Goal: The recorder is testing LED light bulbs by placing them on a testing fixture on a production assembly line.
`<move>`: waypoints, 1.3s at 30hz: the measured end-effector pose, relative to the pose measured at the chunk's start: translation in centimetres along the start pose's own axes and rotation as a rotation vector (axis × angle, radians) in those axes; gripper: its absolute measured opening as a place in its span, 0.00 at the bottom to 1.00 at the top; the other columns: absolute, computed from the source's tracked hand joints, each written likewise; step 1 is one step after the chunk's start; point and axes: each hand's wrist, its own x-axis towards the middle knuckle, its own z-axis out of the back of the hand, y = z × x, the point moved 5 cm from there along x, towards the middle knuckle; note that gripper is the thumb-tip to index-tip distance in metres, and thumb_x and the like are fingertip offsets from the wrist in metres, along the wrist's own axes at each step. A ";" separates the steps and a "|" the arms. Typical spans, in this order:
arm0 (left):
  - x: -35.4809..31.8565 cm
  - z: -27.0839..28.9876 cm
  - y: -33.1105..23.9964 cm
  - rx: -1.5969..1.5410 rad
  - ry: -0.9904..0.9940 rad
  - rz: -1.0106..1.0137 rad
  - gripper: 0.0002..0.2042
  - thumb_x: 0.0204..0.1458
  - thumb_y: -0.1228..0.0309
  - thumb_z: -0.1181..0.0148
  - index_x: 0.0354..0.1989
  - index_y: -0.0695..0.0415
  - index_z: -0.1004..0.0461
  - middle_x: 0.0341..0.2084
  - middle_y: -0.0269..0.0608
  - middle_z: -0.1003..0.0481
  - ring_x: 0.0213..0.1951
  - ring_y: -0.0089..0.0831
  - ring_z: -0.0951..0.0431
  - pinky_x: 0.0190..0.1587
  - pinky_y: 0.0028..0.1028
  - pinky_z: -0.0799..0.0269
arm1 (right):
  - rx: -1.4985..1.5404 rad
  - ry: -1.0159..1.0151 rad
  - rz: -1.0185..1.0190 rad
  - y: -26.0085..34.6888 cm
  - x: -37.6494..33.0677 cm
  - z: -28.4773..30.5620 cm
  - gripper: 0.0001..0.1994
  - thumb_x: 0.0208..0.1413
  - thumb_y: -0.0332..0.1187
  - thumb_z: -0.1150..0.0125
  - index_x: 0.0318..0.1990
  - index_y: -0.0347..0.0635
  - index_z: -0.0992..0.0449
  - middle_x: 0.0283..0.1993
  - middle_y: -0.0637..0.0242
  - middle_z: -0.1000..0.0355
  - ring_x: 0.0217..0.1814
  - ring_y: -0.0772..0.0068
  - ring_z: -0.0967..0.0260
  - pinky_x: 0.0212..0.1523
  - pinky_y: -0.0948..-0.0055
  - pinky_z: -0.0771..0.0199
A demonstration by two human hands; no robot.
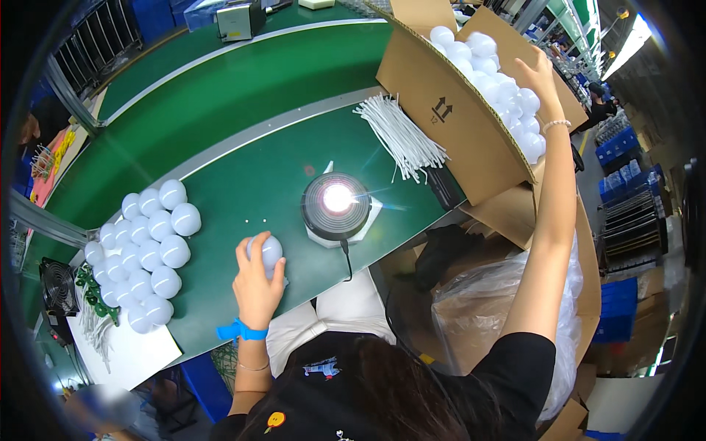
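Observation:
My left hand is closed around a white bulb dome resting on the green table, just left of a round lit fixture with a black cable. My right hand reaches up into a tilted cardboard box full of several white domes; its fingers lie among them and I cannot see whether it grips one. A cluster of several white domes lies on the table's left part.
A bundle of white cable ties lies beside the box. A green conveyor belt runs behind the table. A clear plastic bag sits in a carton at lower right. A small black fan stands at left.

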 end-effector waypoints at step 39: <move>-4.3 3.0 4.5 -0.147 -0.408 -0.046 0.02 0.46 0.79 0.45 0.29 0.63 0.30 0.25 0.43 0.28 0.28 0.36 0.26 0.32 0.28 0.32 | 1.105 0.659 -0.326 32.1 -23.6 7.0 0.30 0.35 0.33 0.31 0.48 0.39 0.38 0.46 0.61 0.39 0.48 0.71 0.38 0.46 0.73 0.35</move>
